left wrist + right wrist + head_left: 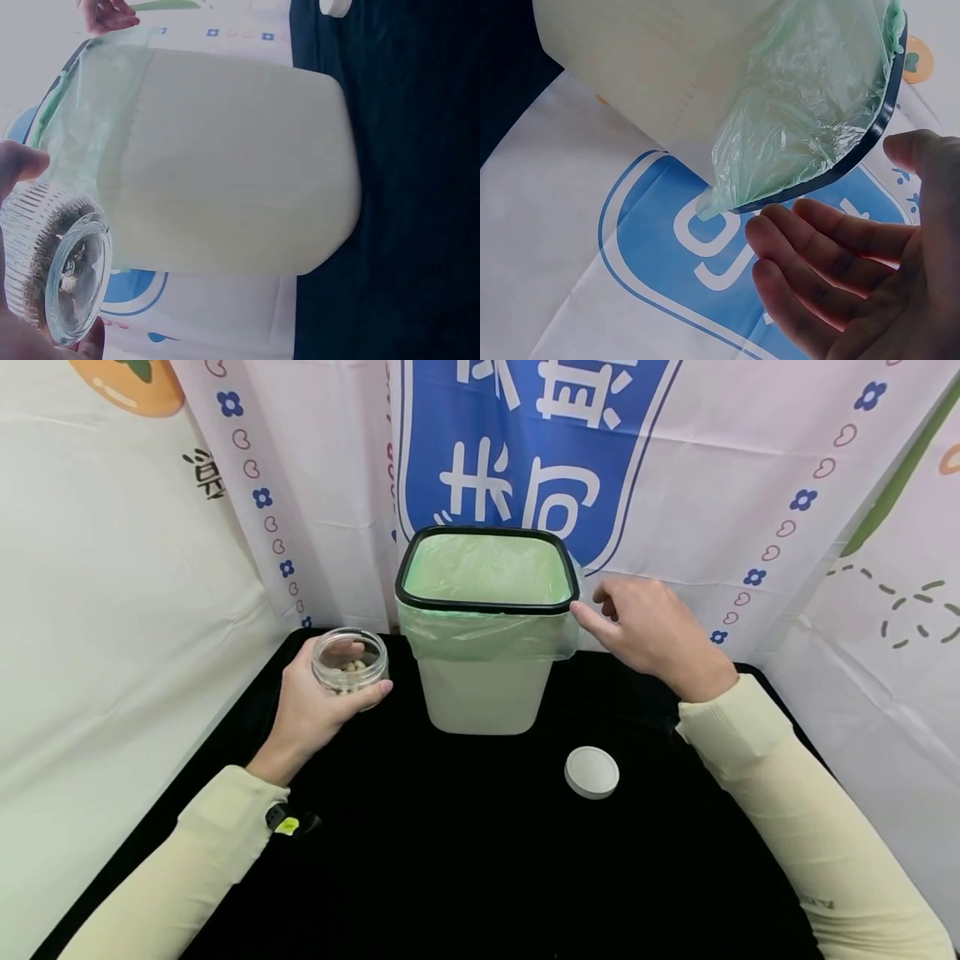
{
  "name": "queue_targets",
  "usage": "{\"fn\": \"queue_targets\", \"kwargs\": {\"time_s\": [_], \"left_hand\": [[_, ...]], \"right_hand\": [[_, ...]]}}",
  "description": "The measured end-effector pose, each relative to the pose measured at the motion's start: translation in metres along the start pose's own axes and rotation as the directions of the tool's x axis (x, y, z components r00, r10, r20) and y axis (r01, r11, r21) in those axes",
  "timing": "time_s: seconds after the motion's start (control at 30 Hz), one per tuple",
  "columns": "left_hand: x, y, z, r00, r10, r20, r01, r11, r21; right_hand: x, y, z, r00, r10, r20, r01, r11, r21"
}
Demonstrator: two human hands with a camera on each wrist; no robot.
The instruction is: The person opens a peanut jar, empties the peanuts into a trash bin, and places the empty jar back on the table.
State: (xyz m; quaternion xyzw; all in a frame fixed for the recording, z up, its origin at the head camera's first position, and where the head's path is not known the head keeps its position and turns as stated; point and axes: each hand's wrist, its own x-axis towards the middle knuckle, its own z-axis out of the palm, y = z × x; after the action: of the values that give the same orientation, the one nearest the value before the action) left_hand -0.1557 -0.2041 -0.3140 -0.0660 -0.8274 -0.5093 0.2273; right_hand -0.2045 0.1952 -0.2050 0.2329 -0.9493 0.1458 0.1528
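My left hand point(311, 706) grips a clear ribbed jar point(349, 662), lidless, with some small pale brown pieces inside. It is held to the left of a white trash bin point(483, 693), and the jar's glass base point(79, 277) shows in the left wrist view. A thin green bag point(487, 568) lines the bin, folded out under its black rim point(487, 607). My right hand point(648, 631) is beside the bin's right corner, holding nothing. Its fingers point(840, 225) are loosely bent, their tips close to the rim in the right wrist view.
A round white lid point(592, 772) lies on the black cloth point(450, 860), right of the bin and nearer to me. Behind the bin hangs a printed curtain point(337, 485) with a blue panel. White fabric walls point(97, 568) stand on both sides.
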Motion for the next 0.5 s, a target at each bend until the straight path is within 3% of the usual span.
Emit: {"fn": "queue_targets", "kwargs": {"time_s": [0.17,0.5], "left_hand": [[0.009,0.007,-0.004,1.000,0.003,0.008,-0.003,1.000,0.005],[0.032,0.019,-0.014,0.997,0.071,-0.024,-0.071,0.997,-0.004]], "right_hand": [[0.006,0.001,-0.001,0.999,0.032,0.028,-0.032,0.999,0.009],[0.018,-0.002,-0.003,0.998,0.045,0.040,-0.045,0.999,0.000]]}}
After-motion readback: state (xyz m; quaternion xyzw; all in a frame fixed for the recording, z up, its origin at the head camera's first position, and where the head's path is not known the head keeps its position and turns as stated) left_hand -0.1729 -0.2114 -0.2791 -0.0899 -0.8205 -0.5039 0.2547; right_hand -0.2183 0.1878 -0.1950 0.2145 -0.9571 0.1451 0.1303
